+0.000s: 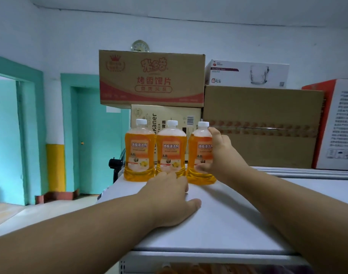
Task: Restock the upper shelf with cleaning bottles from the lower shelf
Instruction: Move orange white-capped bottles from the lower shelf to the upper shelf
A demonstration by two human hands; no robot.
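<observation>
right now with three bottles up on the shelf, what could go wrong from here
1. The right hand holds the right bottle by its side; letting go clumsily could tip it into the middle bottle.
2. The three bottles stand close in a row, so one knock could topple them all.
3. The left bottle stands near the left end of the shelf; a nudge from the left hand, which rests in front of the middle bottle, might push it off.

Three orange bottles (170, 151) stand side by side near the white shelf's (228, 224) left edge, stacked cardboard boxes (262, 125) walling the back. In front of the bottles the shelf top lies open; to their right, bare surface runs along the boxes.
</observation>
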